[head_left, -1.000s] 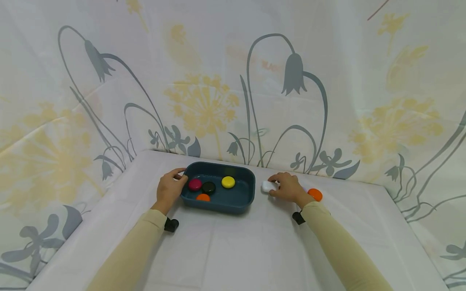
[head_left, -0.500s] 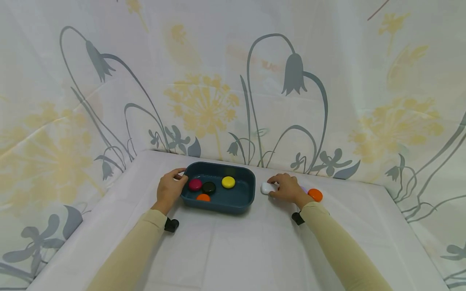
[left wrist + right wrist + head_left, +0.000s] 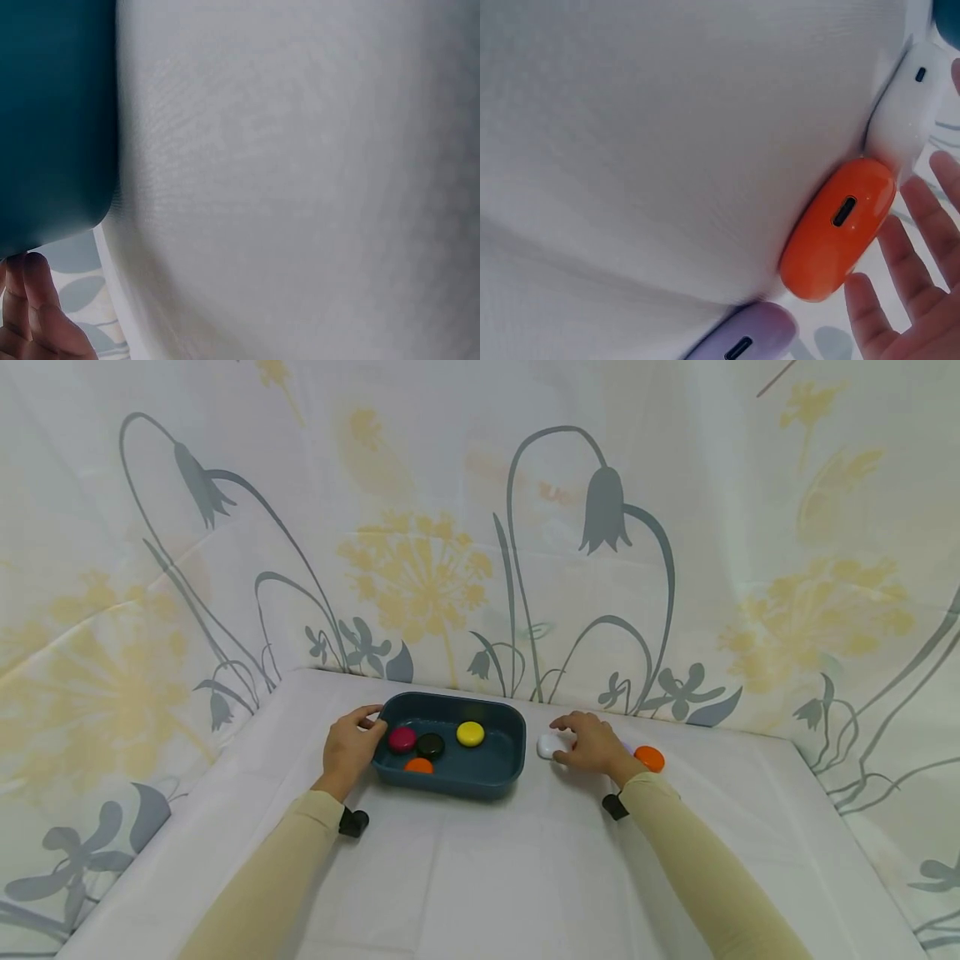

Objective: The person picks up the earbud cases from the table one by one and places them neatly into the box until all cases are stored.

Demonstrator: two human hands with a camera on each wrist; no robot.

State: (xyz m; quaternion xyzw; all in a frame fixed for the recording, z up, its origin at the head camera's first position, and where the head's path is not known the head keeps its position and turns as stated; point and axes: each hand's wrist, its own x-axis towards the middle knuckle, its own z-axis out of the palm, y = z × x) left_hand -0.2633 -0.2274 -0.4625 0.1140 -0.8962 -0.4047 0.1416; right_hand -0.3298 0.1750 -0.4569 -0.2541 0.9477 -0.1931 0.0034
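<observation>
A deep teal rectangular dish [image 3: 457, 783] stands at the back of the table, with my left hand [image 3: 351, 747] gripping its left end. In the left wrist view, fingertips [image 3: 35, 260] meet the dish's outer wall. Inside it lie red [image 3: 402, 740], black [image 3: 431, 747], orange [image 3: 418, 766] and yellow [image 3: 470, 734] rounded pebble-like cases. Right of the dish, my right hand [image 3: 595, 746] is spread over a white case [image 3: 550, 745], thumb at its side. In the right wrist view, an orange case [image 3: 838, 229] and a purple case [image 3: 754, 330], both with small port slots, lie near straight fingers.
Another orange case [image 3: 649, 759] lies right of my right wrist. White cloth [image 3: 480, 877] covers the table, and a flower-print curtain [image 3: 450, 527] rises right behind the dish. Black wrist cameras sit under both wrists.
</observation>
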